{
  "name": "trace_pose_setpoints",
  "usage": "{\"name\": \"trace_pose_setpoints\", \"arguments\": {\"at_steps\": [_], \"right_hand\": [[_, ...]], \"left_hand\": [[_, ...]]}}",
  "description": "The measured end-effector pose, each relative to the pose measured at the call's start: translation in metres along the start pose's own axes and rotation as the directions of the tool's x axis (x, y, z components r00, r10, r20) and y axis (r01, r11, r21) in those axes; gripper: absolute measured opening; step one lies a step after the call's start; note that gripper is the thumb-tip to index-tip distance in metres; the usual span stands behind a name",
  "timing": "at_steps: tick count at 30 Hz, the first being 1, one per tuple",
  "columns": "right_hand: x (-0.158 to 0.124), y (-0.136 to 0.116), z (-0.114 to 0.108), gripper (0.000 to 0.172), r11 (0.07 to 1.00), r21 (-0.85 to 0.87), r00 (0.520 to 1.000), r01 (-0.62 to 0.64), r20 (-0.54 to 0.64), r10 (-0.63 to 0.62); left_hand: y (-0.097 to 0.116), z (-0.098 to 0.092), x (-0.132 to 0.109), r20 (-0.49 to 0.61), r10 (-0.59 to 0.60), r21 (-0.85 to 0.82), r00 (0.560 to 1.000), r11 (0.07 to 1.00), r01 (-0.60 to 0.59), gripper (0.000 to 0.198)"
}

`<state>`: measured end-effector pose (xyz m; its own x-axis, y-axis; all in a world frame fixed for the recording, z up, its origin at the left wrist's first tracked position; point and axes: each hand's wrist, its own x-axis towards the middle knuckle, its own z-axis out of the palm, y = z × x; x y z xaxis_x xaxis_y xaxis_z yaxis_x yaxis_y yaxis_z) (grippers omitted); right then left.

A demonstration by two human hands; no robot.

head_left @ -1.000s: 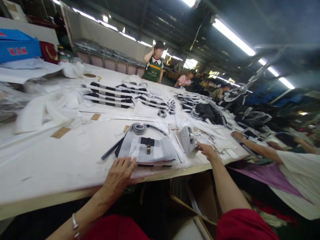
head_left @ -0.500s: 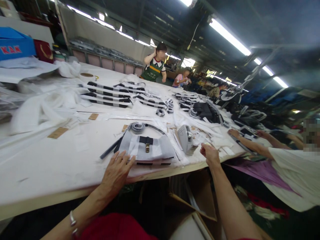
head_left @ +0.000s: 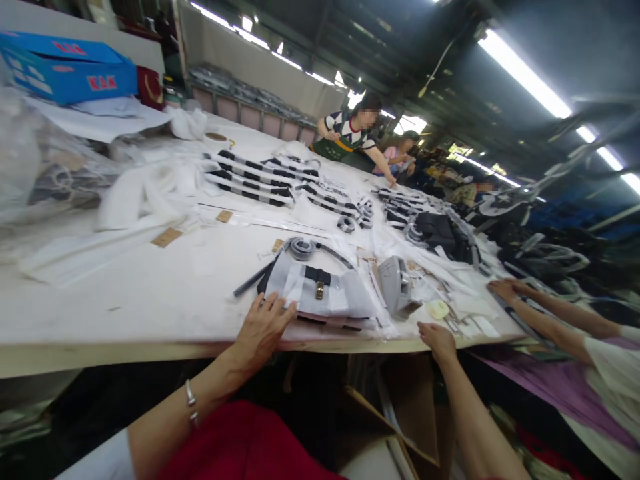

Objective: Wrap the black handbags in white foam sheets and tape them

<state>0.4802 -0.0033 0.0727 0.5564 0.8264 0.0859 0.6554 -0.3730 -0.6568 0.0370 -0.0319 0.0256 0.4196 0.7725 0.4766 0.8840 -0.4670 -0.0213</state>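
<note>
A grey and white handbag [head_left: 340,298] with a black strap tab and a gold-coloured clasp lies on the white table, seemingly under clear plastic film. My left hand [head_left: 265,325] rests with fingers apart on the bag's lower left edge. A coiled, wrapped strap [head_left: 302,249] sits at the bag's top. To the right of the bag stands a grey tape dispenser [head_left: 395,285]. My right hand [head_left: 440,341] is at the table's front edge, just right of the dispenser, thumb and fingers pinched together. Whatever is between them is too small to make out.
Striped wrapped pieces [head_left: 255,179] and a black bag [head_left: 440,235] lie farther back. White foam sheeting [head_left: 135,193] and a blue box [head_left: 70,70] are at left. Below the edge is an open cardboard box [head_left: 410,407]. A co-worker's hands [head_left: 505,290] work at right; another person [head_left: 345,137] leans in opposite.
My right hand has moved from beside the dispenser toward me, to the table edge. My left hand stays on the handbag. The person opposite has lowered a raised arm and reaches onto the table.
</note>
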Motion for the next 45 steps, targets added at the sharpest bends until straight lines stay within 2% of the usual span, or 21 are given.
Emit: {"name": "trace_pose_setpoints", "arguments": {"at_steps": [2, 4, 6, 7, 10, 12, 14, 16, 18, 20, 24, 29, 33, 35, 36, 39, 42, 43, 45], "right_hand": [[-0.004, -0.011, -0.006, 0.027, 0.999, 0.025, 0.997, 0.020, 0.077, -0.022], [-0.011, -0.036, -0.007, 0.030, 0.993, 0.056, 0.974, 0.105, 0.195, -0.114], [-0.023, -0.077, -0.004, 0.035, 0.967, 0.081, 0.899, 0.242, 0.356, -0.255], [-0.032, -0.101, -0.001, 0.035, 0.950, 0.095, 0.845, 0.297, 0.438, -0.308], [-0.059, -0.178, 0.015, 0.034, 0.911, 0.192, 0.579, 0.364, 0.720, -0.383], [-0.075, -0.221, 0.031, 0.034, 0.883, 0.225, 0.388, 0.412, 0.833, -0.394], [-0.084, -0.252, 0.050, 0.033, 0.849, 0.238, 0.216, 0.472, 0.902, -0.373], [-0.088, -0.272, 0.072, 0.033, 0.812, 0.225, 0.093, 0.538, 0.942, -0.323], [-0.086, -0.284, 0.092, 0.033, 0.766, 0.188, 0.029, 0.615, 0.965, -0.260], [-0.082, -0.292, 0.110, 0.033, 0.720, 0.135, -0.001, 0.681, 0.983, -0.183], [-0.074, -0.306, 0.135, 0.027, 0.624, 0.057, -0.022, 0.779, 0.998, -0.064], [-0.076, -0.320, 0.159, 0.019, 0.408, 0.044, -0.038, 0.912, 0.999, -0.022], [-0.087, -0.320, 0.182, 0.022, 0.149, -0.024, 0.030, 0.989, 0.999, -0.039], [-0.091, -0.317, 0.191, 0.026, 0.036, -0.054, 0.056, 0.998, 0.996, -0.069], [-0.091, -0.315, 0.195, 0.028, -0.006, -0.053, 0.052, 0.999, 0.995, -0.084], [-0.085, -0.307, 0.200, 0.036, -0.125, -0.018, -0.004, 0.992, 0.985, -0.175], [-0.069, -0.298, 0.195, 0.047, -0.224, -0.027, -0.058, 0.974, 0.929, -0.366], [-0.063, -0.295, 0.192, 0.049, -0.233, -0.061, -0.048, 0.970, 0.899, -0.435], [-0.052, -0.290, 0.183, 0.051, -0.185, -0.155, 0.023, 0.970, 0.823, -0.567]], "left_hand": [[0.001, 0.000, 0.000, 0.017, -0.010, -0.019, 1.000, 1.000, 0.011, 0.040], [0.002, 0.000, -0.001, 0.036, -0.017, -0.043, 0.999, 0.999, 0.018, 0.040], [0.003, 0.000, -0.001, 0.048, -0.022, -0.068, 0.999, 0.997, 0.026, 0.042], [0.003, 0.000, -0.001, 0.051, -0.026, -0.082, 0.998, 0.996, 0.030, 0.042], [0.004, -0.002, -0.001, 0.073, -0.042, -0.121, 0.996, 0.991, 0.050, 0.041], [0.004, -0.003, -0.001, 0.102, -0.047, -0.140, 0.994, 0.988, 0.061, 0.042], [0.004, -0.004, -0.002, 0.126, -0.041, -0.154, 0.991, 0.986, 0.060, 0.042], [0.003, -0.004, -0.003, 0.132, -0.033, -0.157, 0.991, 0.986, 0.053, 0.043], [0.002, -0.003, -0.004, 0.129, -0.029, -0.151, 0.991, 0.987, 0.049, 0.044], [0.002, -0.002, -0.005, 0.125, -0.025, -0.148, 0.992, 0.988, 0.043, 0.047], [0.001, 0.000, -0.007, 0.109, -0.007, -0.153, 0.994, 0.988, 0.024, 0.051], [0.002, 0.002, -0.008, 0.094, -0.016, -0.162, 0.995, 0.986, 0.031, 0.048], [0.002, 0.003, -0.009, 0.091, -0.024, -0.143, 0.996, 0.989, 0.037, 0.046], [0.003, 0.004, -0.009, 0.078, -0.028, -0.132, 0.997, 0.991, 0.038, 0.045], [0.003, 0.004, -0.009, 0.075, -0.027, -0.131, 0.997, 0.991, 0.037, 0.044], [0.003, 0.005, -0.008, 0.084, -0.022, -0.140, 0.996, 0.990, 0.034, 0.046], [0.002, 0.004, -0.007, 0.101, -0.011, -0.145, 0.995, 0.989, 0.025, 0.047], [0.001, 0.003, -0.006, 0.101, -0.008, -0.144, 0.995, 0.989, 0.023, 0.047], [0.001, 0.002, -0.006, 0.102, -0.007, -0.141, 0.995, 0.990, 0.021, 0.046]]}}
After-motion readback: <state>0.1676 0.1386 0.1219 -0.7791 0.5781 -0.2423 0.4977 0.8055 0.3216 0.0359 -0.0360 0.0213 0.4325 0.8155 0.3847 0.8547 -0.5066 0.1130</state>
